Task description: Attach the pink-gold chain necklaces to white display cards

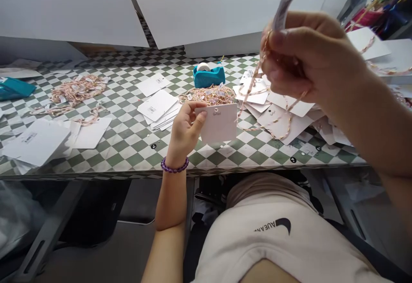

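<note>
My left hand (187, 130) pinches the left edge of a white card (220, 126) that has a small hole and print near its top. Raised at the upper right, my right hand (309, 55) is closed on a pink and gold beaded necklace (254, 79), whose strand hangs down toward the table. A small label (285, 8) sticks up above the right thumb. Behind the held card lies a heap of similar beaded strands (214, 95). A stack of white cards (162, 107) rests left of that heap.
A teal tape dispenser (209, 77) stands behind the heap. More cards with strands (286, 120) lie at the right. At the left are another strand pile (77, 89), loose cards (38, 141) and a second teal object (16, 89). White panels (225, 8) rise behind the checkered table (128, 156).
</note>
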Available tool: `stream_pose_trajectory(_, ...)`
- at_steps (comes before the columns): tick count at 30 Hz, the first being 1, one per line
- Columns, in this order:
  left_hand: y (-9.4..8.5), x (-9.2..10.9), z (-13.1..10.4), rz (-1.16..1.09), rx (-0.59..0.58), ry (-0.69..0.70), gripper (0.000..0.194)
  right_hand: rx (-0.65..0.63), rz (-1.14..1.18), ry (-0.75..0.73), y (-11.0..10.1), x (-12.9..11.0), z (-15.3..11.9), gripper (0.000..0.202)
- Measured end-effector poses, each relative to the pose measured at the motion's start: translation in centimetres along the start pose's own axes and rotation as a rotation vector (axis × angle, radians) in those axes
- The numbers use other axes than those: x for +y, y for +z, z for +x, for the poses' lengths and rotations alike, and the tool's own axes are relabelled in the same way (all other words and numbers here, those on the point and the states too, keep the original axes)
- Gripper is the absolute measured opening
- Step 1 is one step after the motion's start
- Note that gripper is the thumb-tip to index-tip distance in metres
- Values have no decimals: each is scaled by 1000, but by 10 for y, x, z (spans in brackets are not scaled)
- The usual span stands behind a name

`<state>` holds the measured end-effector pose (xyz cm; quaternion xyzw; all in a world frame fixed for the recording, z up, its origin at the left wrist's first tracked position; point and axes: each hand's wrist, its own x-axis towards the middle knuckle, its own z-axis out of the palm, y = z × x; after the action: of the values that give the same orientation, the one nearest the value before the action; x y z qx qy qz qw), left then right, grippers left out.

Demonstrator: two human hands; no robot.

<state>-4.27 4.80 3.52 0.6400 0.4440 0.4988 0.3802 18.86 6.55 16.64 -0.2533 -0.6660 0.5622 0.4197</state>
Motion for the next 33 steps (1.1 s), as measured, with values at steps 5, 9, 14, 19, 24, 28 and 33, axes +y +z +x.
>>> stream_pose_trajectory(5,9,-9,5,-2,113,44,28,-45,-256,38,18,-36,-2,16)
stream_pose_trajectory(9,15,-8,3,14,52,47,28,-221,-288,-42,20,-33,14,14)
stream_pose_trajectory(14,17,-7,-2,-146,-6,-42,38,-455,-42,70,9,16,52,23)
stream_pose_trajectory(19,16,-7,-3,-158,-111,4,38,-405,-104,163,-7,57,76,39)
stream_pose_trajectory(24,17,-10,-3,-60,-139,38,31,-373,-233,199,-26,78,92,39)
stream_pose_trajectory(28,16,-13,-3,-37,-158,40,30,-328,-266,251,-31,92,97,45)
stream_pose_trajectory(33,16,-14,-3,-139,-167,13,29,-162,-436,276,-26,94,76,28)
